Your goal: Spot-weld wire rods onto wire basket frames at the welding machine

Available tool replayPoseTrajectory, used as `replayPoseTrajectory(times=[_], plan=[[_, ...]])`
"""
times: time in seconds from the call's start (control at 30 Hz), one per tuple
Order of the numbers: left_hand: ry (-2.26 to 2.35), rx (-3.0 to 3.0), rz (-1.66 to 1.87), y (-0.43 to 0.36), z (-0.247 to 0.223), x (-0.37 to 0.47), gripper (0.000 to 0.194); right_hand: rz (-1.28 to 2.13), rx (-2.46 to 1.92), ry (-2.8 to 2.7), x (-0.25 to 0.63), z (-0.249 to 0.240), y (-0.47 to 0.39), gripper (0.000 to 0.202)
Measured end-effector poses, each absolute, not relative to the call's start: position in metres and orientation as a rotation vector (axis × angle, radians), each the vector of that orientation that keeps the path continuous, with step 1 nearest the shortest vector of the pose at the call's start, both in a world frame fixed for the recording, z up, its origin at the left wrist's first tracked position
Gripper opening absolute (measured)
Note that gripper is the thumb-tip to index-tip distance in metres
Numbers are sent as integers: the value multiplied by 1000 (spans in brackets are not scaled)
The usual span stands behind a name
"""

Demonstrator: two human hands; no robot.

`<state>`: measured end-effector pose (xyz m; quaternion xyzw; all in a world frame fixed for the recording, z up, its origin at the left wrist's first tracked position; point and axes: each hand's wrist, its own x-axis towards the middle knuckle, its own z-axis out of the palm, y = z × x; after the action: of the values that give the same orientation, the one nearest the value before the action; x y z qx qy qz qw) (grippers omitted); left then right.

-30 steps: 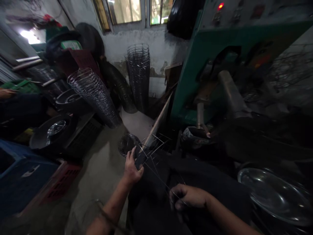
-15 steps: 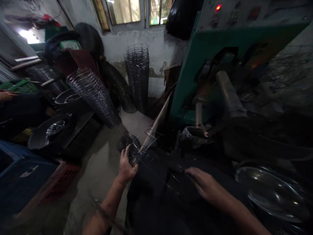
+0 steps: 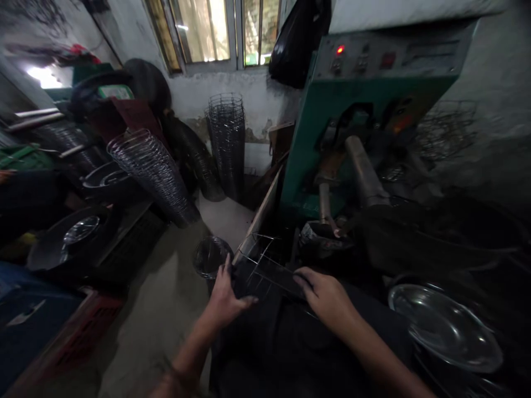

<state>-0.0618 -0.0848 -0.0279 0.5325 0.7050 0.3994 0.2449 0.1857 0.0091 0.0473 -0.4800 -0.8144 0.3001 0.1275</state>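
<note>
My left hand [image 3: 226, 298] is over the near rim of an upright stack of wire rings [image 3: 207, 257], thumb and fingers spread apart; I see nothing held in it. My right hand [image 3: 326, 296] is closed, thumb against fingers, on the end of a dark flat piece [image 3: 276, 275] that points left over my dark-clothed lap. Thin bent wires forming a small frame [image 3: 263, 255] stick up between my hands, by the far end of that piece. Dim light hides how the wires and the flat piece meet.
A green machine [image 3: 309, 138] with a lit red lamp and a metal arm [image 3: 365, 168] stands ahead right. Tall wire stacks [image 3: 226, 143] lean near the wall. Shiny round trays [image 3: 446, 326] lie at right. Blue [image 3: 37, 309] and red crates [image 3: 89, 320] are at left.
My left hand has moved right and its thumb and fingers have spread. My right hand has come left, nearer the wire frame. The view has shifted slightly.
</note>
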Motion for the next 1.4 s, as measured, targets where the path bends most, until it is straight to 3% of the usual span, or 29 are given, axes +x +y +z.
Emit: replayPoseTrajectory(times=[0.17,0.33,0.63,0.93,1.4], plan=[[1579,1097,1203,-86,-21,-93,54,823,-1421,-2243,201,49,10,29],[1401,1083,1326,-78,-17,-79,65,647,-1333,-2196,210,61,14,28],[1406,1175,1416,-20,15,-41,44,684,-1312,-2135,225,89,71,30],[1442,1244,1411,3,-47,18,33,854,-1511,-2064,258,58,90,32],[1512,1196,1258,25,-57,61,33,905,-1476,-2140,298,45,120,32]])
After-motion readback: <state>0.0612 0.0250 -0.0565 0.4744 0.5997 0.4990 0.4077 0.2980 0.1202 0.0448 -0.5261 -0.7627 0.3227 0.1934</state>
